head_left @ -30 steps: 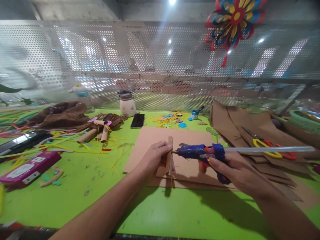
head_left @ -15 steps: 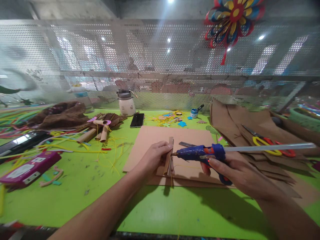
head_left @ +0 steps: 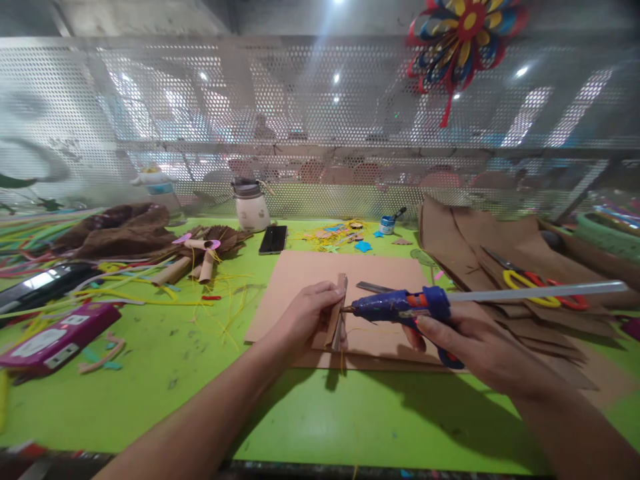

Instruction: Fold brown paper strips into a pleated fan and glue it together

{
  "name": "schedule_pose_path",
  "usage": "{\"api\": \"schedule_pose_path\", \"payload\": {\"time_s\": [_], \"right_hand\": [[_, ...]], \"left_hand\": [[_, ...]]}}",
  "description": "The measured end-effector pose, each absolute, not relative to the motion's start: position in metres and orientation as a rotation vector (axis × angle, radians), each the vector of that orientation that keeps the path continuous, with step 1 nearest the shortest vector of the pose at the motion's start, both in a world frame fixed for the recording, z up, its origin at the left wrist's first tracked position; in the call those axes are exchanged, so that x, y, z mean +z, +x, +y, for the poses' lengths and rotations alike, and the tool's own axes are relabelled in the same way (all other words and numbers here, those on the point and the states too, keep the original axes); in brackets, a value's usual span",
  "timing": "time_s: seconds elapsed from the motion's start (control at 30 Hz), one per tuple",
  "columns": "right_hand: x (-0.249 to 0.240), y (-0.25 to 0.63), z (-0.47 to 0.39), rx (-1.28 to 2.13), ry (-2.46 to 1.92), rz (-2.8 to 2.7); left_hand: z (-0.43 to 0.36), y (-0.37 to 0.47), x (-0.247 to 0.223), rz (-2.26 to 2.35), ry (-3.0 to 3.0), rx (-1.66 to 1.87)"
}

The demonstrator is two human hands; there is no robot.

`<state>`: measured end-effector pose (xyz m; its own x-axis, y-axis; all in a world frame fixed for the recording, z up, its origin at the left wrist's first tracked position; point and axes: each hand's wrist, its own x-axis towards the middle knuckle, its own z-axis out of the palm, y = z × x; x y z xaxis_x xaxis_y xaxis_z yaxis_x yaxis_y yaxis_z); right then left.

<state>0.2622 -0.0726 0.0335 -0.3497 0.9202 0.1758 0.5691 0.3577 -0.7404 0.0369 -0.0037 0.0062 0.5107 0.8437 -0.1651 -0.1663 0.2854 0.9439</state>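
Shifted blue hot-glue gun (head_left: 400, 305) slightly down along brown paper strip (head_left: 334, 330) since a second ago. Pinching strip in left hand (head_left: 309, 312), gripping gun in right hand (head_left: 470, 339).

Green tabletop (head_left: 165, 373), tan cardboard (head_left: 385, 270), 1 black phone (head_left: 273, 240), lidded white jar (head_left: 251, 209)

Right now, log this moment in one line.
left hand: holding brown paper strip | right hand: gripping glue gun | nozzle: at strip | beneath: tan board
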Motion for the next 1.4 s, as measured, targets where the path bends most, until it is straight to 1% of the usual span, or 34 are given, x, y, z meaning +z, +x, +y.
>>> {"api": "schedule_pose_path", "payload": {"time_s": [0.8,1.4], "right_hand": [[0.0349,0.2608,-0.0801,0.797,-1.248,-2.049],[0.0297,0.2666,-0.08,0.948,-1.228,-2.04]], "left_hand": [[-0.0007,0.0381,0.002,0.765,1.021,0.781],[-0.0004,0.038,0.0033,0.765,1.043,0.813]]}}
